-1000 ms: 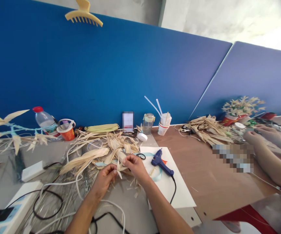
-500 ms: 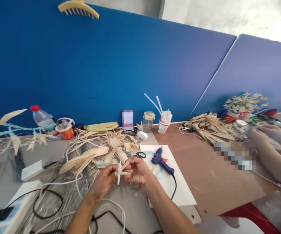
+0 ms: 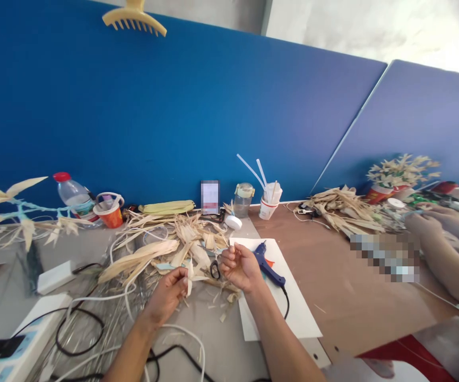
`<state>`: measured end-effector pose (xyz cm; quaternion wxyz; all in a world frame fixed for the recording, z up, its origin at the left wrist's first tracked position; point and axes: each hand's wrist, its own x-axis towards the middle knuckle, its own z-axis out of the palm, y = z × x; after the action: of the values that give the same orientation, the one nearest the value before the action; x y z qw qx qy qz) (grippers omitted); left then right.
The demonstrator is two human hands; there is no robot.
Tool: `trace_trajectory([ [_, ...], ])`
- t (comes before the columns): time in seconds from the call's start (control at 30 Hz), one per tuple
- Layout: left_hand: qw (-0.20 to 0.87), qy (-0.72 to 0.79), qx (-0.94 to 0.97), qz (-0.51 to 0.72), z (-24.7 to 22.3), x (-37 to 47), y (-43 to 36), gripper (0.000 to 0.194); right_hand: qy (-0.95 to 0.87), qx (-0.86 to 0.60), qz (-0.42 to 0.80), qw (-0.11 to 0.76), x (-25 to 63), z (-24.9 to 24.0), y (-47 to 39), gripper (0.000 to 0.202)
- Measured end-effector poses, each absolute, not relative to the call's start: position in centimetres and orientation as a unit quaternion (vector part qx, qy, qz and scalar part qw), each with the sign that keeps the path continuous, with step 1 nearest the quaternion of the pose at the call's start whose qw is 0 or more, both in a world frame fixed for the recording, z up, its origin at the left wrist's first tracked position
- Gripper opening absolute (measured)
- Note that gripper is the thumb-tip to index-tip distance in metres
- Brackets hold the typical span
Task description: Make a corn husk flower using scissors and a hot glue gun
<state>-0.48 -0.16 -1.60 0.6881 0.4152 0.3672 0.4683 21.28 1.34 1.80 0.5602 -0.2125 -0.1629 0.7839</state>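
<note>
My left hand (image 3: 169, 291) is closed, pinching a pale corn husk flower (image 3: 191, 277) with narrow pointed petals between thumb and fingertips. Apart from the flower, to its right, my right hand (image 3: 242, 268) is raised with its fingers curled in towards the thumb; what they hold, if anything, is hidden. Just left of the right hand shows a black scissors handle (image 3: 215, 269). Behind that hand, a blue glue gun (image 3: 269, 268) lies on a white sheet (image 3: 288, 315). Dry corn husks (image 3: 141, 258) are heaped beyond my left hand.
At the left are a power strip (image 3: 34, 334), tangled cables and a husk-flower branch (image 3: 26, 209). A paper bucket (image 3: 110, 211), phone (image 3: 210, 197), jar (image 3: 243, 199) and cup (image 3: 268, 208) stand along the blue partition (image 3: 173, 116). A co-worker's arms (image 3: 440, 254) rest at right.
My right hand has let go of the flower and moved right and up, over the white sheet's edge. My left hand still has the flower, now turned and slightly further left.
</note>
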Motion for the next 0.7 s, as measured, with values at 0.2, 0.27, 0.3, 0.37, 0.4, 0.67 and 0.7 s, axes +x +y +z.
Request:
trace_trajectory([
  [0.2,0.673,0.372,0.395,0.503,-1.4,-0.3,0.1,0.033,-0.185,-0.248,0.756,0.577,20.2,2.3,1.1,0.029],
  [0.27,0.666,0.378,0.391,0.511,-1.3,-0.3,0.2,0.032,-0.208,-0.281,0.729,0.589,19.9,2.9,0.9,0.028],
  [0.3,0.663,0.381,0.388,0.515,-1.2,-0.3,0.2,0.032,-0.226,-0.301,0.709,0.597,19.9,3.2,0.7,0.030],
  [0.37,0.661,0.379,0.384,0.521,-1.1,-0.4,0.2,0.033,-0.274,-0.343,0.657,0.613,20.3,4.0,0.3,0.035],
  [0.4,0.662,0.377,0.382,0.523,-1.1,-0.4,0.2,0.033,-0.302,-0.366,0.622,0.623,20.7,4.4,0.1,0.036],
  [0.67,0.690,0.341,0.380,0.512,-1.1,-0.5,0.0,0.032,-0.529,-0.723,0.194,0.399,28.9,4.1,-2.0,0.030],
  [0.7,0.694,0.332,0.380,0.514,-1.0,-0.5,0.0,0.032,-0.531,-0.763,0.151,0.337,29.5,3.6,-2.2,0.032],
])
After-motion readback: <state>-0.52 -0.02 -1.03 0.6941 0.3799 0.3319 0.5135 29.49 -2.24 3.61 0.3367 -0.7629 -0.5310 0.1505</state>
